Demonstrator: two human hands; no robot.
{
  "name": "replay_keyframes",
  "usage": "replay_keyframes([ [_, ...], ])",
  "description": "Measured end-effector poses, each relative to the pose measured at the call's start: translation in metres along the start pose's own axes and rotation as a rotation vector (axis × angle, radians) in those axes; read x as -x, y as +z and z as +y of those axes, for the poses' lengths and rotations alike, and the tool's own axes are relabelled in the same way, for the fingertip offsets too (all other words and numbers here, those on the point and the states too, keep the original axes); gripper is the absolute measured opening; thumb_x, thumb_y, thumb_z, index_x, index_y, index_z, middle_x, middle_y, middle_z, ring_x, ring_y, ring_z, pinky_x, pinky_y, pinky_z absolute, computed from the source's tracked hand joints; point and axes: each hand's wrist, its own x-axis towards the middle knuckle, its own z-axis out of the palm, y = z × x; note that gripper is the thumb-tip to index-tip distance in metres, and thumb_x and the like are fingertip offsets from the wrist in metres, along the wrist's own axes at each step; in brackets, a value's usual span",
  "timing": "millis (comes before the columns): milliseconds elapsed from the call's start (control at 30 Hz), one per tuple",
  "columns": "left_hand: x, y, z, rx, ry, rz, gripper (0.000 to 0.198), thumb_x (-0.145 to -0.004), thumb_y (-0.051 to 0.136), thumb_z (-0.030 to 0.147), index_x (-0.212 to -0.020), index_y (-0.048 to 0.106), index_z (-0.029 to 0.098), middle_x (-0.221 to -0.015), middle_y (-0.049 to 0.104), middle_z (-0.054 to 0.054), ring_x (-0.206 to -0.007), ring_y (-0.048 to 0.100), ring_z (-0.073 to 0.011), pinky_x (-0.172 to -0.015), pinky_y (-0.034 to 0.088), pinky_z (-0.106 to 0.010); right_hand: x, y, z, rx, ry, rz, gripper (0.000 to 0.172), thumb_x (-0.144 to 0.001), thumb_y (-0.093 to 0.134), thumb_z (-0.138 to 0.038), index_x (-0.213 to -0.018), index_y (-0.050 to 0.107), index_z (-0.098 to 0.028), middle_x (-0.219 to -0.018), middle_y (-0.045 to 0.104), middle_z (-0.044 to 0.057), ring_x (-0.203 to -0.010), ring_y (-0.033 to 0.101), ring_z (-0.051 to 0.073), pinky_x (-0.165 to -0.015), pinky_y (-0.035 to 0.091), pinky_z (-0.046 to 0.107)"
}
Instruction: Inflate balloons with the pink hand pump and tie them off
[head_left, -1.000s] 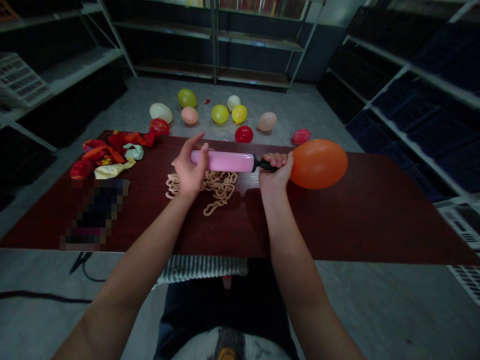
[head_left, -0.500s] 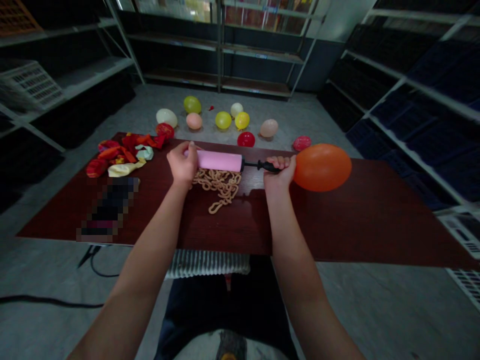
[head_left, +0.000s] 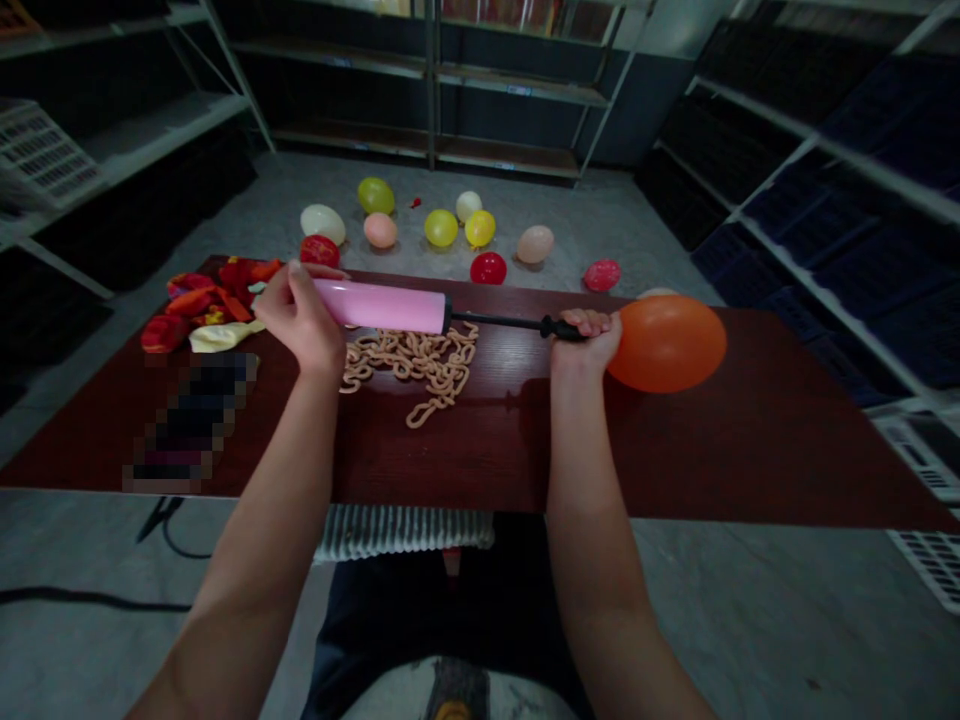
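From where I watched, the left hand [head_left: 300, 325] was curled snugly round the end of a hand pump's [head_left: 379, 306] pink barrel; the right hand [head_left: 585, 345] was closed tight on its black hose [head_left: 510, 322], against the neck of an orange balloon [head_left: 667, 343]; a heap of tan chain links [head_left: 409, 370] lay below on the dark red table [head_left: 675, 450]; crumpled balloons [head_left: 202, 305] lay upper left; inflated balloons [head_left: 440, 228] dotted the floor [head_left: 615, 220] beyond.
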Motion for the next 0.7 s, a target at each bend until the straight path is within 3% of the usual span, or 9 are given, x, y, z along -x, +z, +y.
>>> replay_keyframes([
  [233, 0.021, 0.012, 0.01, -0.055, 0.008, -0.018, 0.052, -0.104, 0.027, 0.057, -0.083, 0.063, 0.026, -0.081, 0.07, -0.003, -0.091, 0.072, -0.0231, -0.084, 0.056, -0.046, -0.005, -0.003, -0.01, -0.022, -0.04, -0.025, 0.047, -0.104, 0.027, -0.025, -0.061, 0.009, -0.021, -0.043, 0.015, -0.01, -0.034, 0.022, 0.006, -0.04, 0.032, 0.017],
  [400, 0.032, 0.018, 0.027, 0.038, 0.03, -0.004, 0.047, -0.102, 0.031, 0.061, -0.094, 0.064, 0.027, -0.096, 0.071, -0.003, -0.099, 0.071, -0.0232, -0.096, 0.058, -0.047, -0.001, -0.001, -0.006, -0.01, -0.032, -0.061, 0.047, -0.104, 0.027, -0.024, -0.06, 0.011, -0.022, -0.044, 0.014, -0.01, -0.035, 0.021, 0.006, -0.04, 0.032, 0.018],
  [500, 0.042, 0.024, 0.037, 0.136, -0.003, -0.126, 0.051, -0.102, 0.029, 0.064, -0.118, 0.061, 0.028, -0.123, 0.067, -0.004, -0.112, 0.068, -0.0256, -0.099, 0.057, -0.049, 0.003, 0.001, 0.0, 0.019, -0.039, -0.108, 0.048, -0.103, 0.031, -0.025, -0.059, 0.012, -0.022, -0.046, 0.013, -0.01, -0.035, 0.02, 0.006, -0.041, 0.032, 0.019],
  [600, 0.054, 0.029, 0.042, 0.194, 0.002, -0.313, 0.052, -0.1, 0.031, 0.067, -0.14, 0.049, 0.039, -0.151, 0.05, 0.0, -0.136, 0.054, -0.0285, -0.108, 0.051, -0.049, 0.009, 0.005, 0.005, 0.069, -0.032, -0.144, 0.051, -0.103, 0.038, -0.029, -0.059, 0.012, -0.022, -0.047, 0.012, -0.01, -0.036, 0.02, 0.006, -0.041, 0.032, 0.02],
  [700, 0.061, 0.033, 0.041, 0.249, 0.055, -0.478, 0.058, -0.097, 0.034, 0.071, -0.15, 0.033, 0.048, -0.163, 0.035, 0.002, -0.148, 0.04, -0.0303, -0.113, 0.047, -0.051, 0.014, 0.008, 0.006, 0.091, -0.02, -0.127, 0.051, -0.103, 0.036, -0.029, -0.06, 0.011, -0.022, -0.046, 0.013, -0.01, -0.036, 0.021, 0.006, -0.041, 0.031, 0.019],
])
